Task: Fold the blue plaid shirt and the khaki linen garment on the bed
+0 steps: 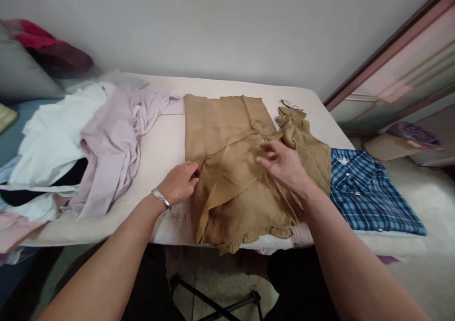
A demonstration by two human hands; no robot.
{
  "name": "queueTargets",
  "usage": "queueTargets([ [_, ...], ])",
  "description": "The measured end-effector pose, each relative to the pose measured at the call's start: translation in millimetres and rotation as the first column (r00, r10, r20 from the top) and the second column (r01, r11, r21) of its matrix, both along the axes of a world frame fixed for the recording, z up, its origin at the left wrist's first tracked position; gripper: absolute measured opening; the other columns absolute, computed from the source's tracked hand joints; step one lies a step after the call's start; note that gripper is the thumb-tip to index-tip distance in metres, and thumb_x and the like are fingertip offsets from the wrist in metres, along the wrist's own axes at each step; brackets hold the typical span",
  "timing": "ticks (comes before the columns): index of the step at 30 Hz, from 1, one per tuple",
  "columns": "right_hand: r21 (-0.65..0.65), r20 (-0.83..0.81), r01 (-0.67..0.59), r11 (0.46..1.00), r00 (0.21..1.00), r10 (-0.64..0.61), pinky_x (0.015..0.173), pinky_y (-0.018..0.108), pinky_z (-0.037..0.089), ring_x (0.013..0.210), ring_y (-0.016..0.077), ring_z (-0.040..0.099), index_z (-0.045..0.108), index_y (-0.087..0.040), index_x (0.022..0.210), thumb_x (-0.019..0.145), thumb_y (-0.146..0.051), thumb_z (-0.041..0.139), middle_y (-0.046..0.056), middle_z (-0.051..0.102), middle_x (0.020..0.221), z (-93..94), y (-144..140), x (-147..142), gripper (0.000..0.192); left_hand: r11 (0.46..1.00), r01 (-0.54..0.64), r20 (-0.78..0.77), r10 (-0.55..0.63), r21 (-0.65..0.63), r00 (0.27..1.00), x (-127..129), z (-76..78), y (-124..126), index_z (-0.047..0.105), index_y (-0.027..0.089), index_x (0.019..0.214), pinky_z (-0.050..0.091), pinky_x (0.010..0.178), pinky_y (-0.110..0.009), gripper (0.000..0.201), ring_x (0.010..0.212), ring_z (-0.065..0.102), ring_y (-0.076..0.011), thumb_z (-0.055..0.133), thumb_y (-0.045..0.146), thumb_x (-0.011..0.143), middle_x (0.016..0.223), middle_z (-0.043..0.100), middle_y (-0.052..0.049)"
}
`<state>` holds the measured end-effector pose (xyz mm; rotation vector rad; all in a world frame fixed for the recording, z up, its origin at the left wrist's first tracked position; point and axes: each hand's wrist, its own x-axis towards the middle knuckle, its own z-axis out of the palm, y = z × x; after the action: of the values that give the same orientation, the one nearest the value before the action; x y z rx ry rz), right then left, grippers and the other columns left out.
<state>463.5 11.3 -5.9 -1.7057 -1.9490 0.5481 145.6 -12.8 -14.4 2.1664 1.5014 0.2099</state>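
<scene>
A brown garment with ruffled trim (pixel 227 136) lies partly folded in front of me, gathered near its middle, its frilled edge reaching the near side of the padded table. One sleeve-like part (pixel 302 138) spreads to the right. My left hand (pixel 181 181), with a silver bracelet at the wrist, is closed on the garment's left edge; its fingertips are partly hidden. Over the middle of the cloth is my right hand (pixel 284 164), slightly blurred, thumb and fingers apart with nothing visible between them. I cannot tell whether it touches the fabric.
Left lies a heap of clothes, with a pale pink garment (pixel 117 141) and a white one (pixel 60 126). A folded blue plaid shirt (pixel 369 188) sits at the right edge. Glasses (pixel 292 105) rest near the back of the white table cover (pixel 159 155), by the wall.
</scene>
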Motion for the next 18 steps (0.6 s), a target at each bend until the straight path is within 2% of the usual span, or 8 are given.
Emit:
queueTargets([
  [2,-0.131,0.162,-0.256,0.958,0.948,0.275,0.086,0.033,0.05,0.102,0.0237,0.061,0.063,-0.021,0.116,0.082,-0.022,0.063,0.008,0.066,0.115,-1.3,-17,-16,0.034,1.0,0.001,0.007,-0.001,0.003,1.0,0,1.6,0,0.062,0.019,0.093,0.047,0.081,-0.033,0.013,0.09,0.062,-0.0208,0.054,0.013,0.084,0.098,0.066,-0.006],
  [4,-0.165,0.345,-0.388,0.907,0.839,0.422,0.085,0.031,0.048,0.104,0.0231,0.058,0.063,-0.021,0.11,0.078,-0.015,0.062,0.007,0.065,0.113,-7.7,-32,-27,0.032,1.0,0.001,0.014,-0.001,0.009,1.0,0,3.5,0,0.062,0.019,0.091,0.047,0.081,-0.032,0.012,0.089,0.062,-0.0201,0.054,0.012,0.084,0.097,0.066,-0.005],
  [7,-0.104,0.583,-0.416,0.903,0.71,0.394,0.079,0.029,0.045,0.105,0.0239,0.054,0.063,-0.02,0.101,0.078,-0.009,0.058,0.01,0.063,0.11,-18.8,-40,-37,0.026,0.999,-0.023,0.033,0.022,0.024,0.999,1,5.3,0,0.062,0.019,0.089,0.047,0.081,-0.032,0.013,0.089,0.063,-0.0195,0.053,0.011,0.084,0.096,0.067,-0.005],
  [10,-0.083,0.66,-0.383,0.92,0.671,0.338,0.066,0.028,0.04,0.098,0.0235,0.056,0.063,-0.021,0.094,0.085,-0.014,0.054,0.009,0.063,0.101,-21.2,-36,-39,0.015,0.999,-0.041,0.046,0.039,0.031,0.998,1,4.5,0,0.062,0.018,0.088,0.047,0.081,-0.031,0.013,0.089,0.063,-0.0192,0.053,0.01,0.084,0.096,0.068,-0.005],
  [14,-0.092,0.653,-0.258,0.962,0.714,0.254,0.055,0.028,0.029,0.073,0.0176,0.057,0.064,-0.023,0.1,0.089,-0.018,0.049,0.005,0.064,0.096,-12.5,-28,-31,0.019,0.999,-0.03,0.016,0.029,0.031,0.999,0,0.8,0,0.063,0.019,0.089,0.048,0.083,-0.032,0.013,0.09,0.063,-0.0199,0.054,0.011,0.084,0.097,0.067,-0.005],
  [18,-0.048,0.594,-0.208,0.977,0.78,0.195,0.058,0.028,0.031,0.074,0.0173,0.058,0.061,-0.02,0.097,0.089,-0.016,0.047,0.006,0.064,0.095,-10.4,-27,-22,0.016,1.0,-0.025,-0.052,0.025,0.009,0.998,2,-2.1,-1,0.063,0.019,0.094,0.047,0.085,-0.034,0.012,0.093,0.062,-0.0218,0.056,0.014,0.085,0.099,0.065,-0.007],
])
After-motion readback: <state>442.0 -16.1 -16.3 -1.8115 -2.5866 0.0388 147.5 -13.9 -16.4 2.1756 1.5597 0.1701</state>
